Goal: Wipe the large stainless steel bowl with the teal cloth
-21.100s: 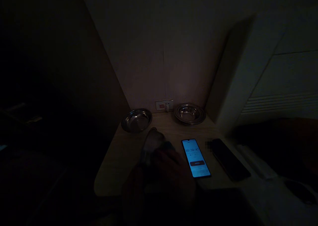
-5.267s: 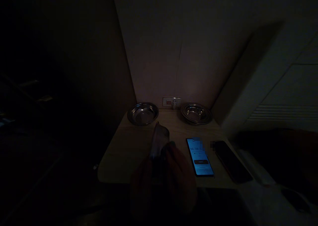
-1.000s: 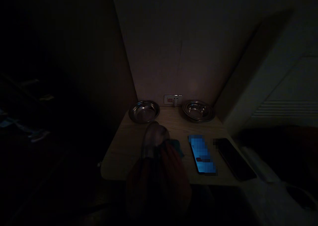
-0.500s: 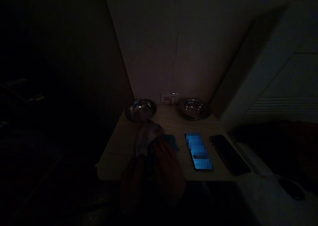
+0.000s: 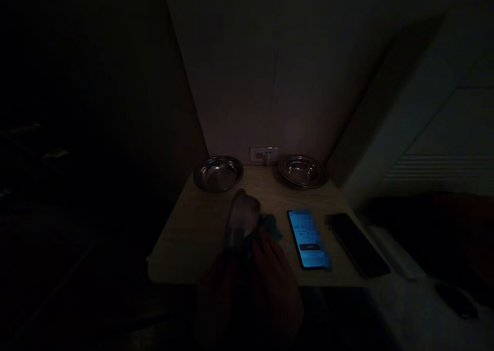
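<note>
A shiny metal bowl (image 5: 244,214), tilted up on its side, is held above the front of the small wooden table. My left hand (image 5: 216,284) grips its near left rim; the fingers are dim but look closed on it. Against the bowl's right side my right hand (image 5: 276,274) presses a teal cloth (image 5: 272,226), bunched under its fingers. Darkness hides the lower parts of both hands. Beyond them, one metal bowl (image 5: 218,174) rests at the back left, and a stack of metal bowls (image 5: 302,172) stands at the back right.
A phone with a lit blue screen (image 5: 306,240) lies right of my hands, and a dark phone (image 5: 360,245) lies beside it. The wooden table (image 5: 179,232) meets a wall with a socket (image 5: 264,155). A dark object (image 5: 456,299) is at far right.
Both hands have shifted right and slightly nearer with the bowl and cloth. The bowl has turned and now stands more edge-on. The other bowls and the phones stay in place.
</note>
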